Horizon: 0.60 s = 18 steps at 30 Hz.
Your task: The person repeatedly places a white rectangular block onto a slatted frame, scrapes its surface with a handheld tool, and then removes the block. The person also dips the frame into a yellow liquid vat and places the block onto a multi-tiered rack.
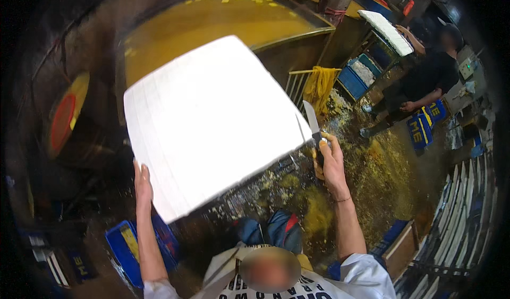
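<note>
A large white slab (211, 127), probably tofu, lies before me, its surface glaring bright. Faint parallel lines run along its left side, and a short dark line shows near its right corner. My left hand (142, 181) rests flat with fingers extended along the slab's left edge. In my right hand (330, 159) is a knife (311, 117) with a dark handle. Its blade points away from me, close beside the slab's right corner; whether it touches there I cannot tell. What supports the slab is mostly hidden beneath it.
Beyond the slab stands a vat of yellow liquid (199, 20) with floating pieces. A yellow cloth (318, 86) hangs on a rack. At right, a co-worker (428, 74) has a hand at another white slab (386, 32). Blue crates (123, 255) sit low left; scraps litter the wet floor (374, 179).
</note>
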Each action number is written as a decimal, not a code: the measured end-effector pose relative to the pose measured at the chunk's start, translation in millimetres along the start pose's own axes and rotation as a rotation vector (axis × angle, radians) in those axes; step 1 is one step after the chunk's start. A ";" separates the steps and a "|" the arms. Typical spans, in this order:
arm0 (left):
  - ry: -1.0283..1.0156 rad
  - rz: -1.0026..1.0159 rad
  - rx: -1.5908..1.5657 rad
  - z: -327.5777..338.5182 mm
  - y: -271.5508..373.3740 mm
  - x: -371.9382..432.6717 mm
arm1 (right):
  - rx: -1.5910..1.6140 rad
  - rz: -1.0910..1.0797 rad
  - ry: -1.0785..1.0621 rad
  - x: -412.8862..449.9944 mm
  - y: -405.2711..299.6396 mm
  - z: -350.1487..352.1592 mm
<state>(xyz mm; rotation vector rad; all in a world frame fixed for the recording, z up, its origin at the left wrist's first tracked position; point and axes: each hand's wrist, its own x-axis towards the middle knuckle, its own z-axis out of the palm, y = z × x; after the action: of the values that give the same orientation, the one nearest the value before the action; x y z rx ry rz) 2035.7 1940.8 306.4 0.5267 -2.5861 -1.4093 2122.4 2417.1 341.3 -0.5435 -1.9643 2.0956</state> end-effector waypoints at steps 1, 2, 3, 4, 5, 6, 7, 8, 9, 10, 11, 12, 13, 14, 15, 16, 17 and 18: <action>0.083 0.049 0.236 6.9 11.0 3.6 | -0.016 -0.026 -0.019 25.5 -11.5 1.2; 0.175 0.091 0.473 16.0 22.3 9.1 | -0.061 0.027 -0.033 52.7 -26.4 5.0; 0.271 0.128 0.709 28.8 35.6 18.2 | -0.019 -0.004 -0.060 88.0 -27.5 10.3; 0.202 0.235 0.616 50.7 49.1 26.6 | -0.046 -0.006 -0.136 123.0 -32.6 19.5; 0.132 0.341 0.524 79.3 63.4 32.1 | -0.074 -0.010 -0.212 156.9 -38.7 30.8; 0.031 0.422 0.555 113.5 85.4 36.4 | -0.029 -0.004 -0.277 189.5 -41.4 43.4; -0.080 0.495 0.588 150.8 109.8 37.2 | 0.012 0.011 -0.342 219.7 -40.4 55.8; -0.148 0.555 0.652 185.2 137.3 38.7 | -0.094 0.006 -0.340 252.7 -38.9 69.5; -0.214 0.611 0.718 215.9 161.1 42.4 | -0.197 0.000 -0.342 286.1 -31.9 84.7; -0.209 0.631 0.724 242.0 179.8 49.1 | -0.323 -0.149 -0.297 320.7 -16.5 100.1; -0.202 0.635 0.742 260.3 192.1 57.3 | -0.392 -0.228 -0.291 344.3 -7.1 120.0; -0.206 0.643 0.758 275.5 202.2 68.5 | -0.466 -0.306 -0.270 369.2 1.4 135.7; -0.201 0.643 0.745 285.3 209.9 79.8 | -0.494 -0.320 -0.277 382.2 2.8 148.9; -0.196 0.646 0.731 295.6 219.4 92.5 | -0.508 -0.306 -0.273 393.7 3.6 161.4; -0.193 0.633 0.720 303.6 220.8 104.7 | -0.526 -0.285 -0.282 399.0 7.5 176.8; -0.190 0.623 0.714 311.9 228.0 116.9 | -0.543 -0.244 -0.312 403.3 -0.1 181.5; -0.189 0.615 0.708 318.6 235.0 130.7 | -0.561 -0.231 -0.319 412.7 4.0 190.2; -0.191 0.612 0.698 326.3 243.1 146.5 | -0.563 -0.234 -0.315 417.9 1.3 192.7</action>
<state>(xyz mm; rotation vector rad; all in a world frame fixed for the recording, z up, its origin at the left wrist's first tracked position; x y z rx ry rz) 1747.5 2262.6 325.6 -0.3500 -2.9651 -0.3688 1664.3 2409.4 298.3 -0.0533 -2.6626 1.5503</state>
